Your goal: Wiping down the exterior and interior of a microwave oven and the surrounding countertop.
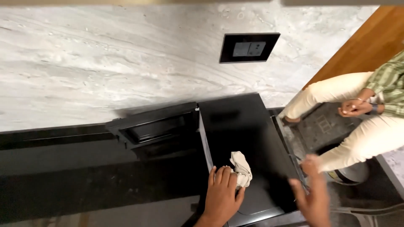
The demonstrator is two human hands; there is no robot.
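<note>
Pale veined marble wall (105, 59) fills the upper part of my view, with a dark square switch plate (249, 47) set into it. Below runs a glossy black counter (63, 164), and on it stands a black appliance (240, 126) with a flat, shiny top and a raised flap (153, 126) at its left.

My left hand (221, 193) lies on the appliance top, fingers bent down over a cloth (242, 168) and pinning its near edge. That cloth is off-white, crumpled into a loose wad with soft folds, one corner sticking up away from me; it sits on the near half of the black top, toward the middle. Part of it is hidden under my fingers.

My right hand (313, 193) is at the appliance's right edge, fingers spread and loosely open; it looks blurred, and I cannot tell whether it touches the edge or grips anything.

At the right another person sits in cream trousers (357, 143) and a green striped sleeve (389, 82), their hands (355, 107) clasped together, well apart from mine. A round metal pot (351, 173) shows just below their legs.
</note>
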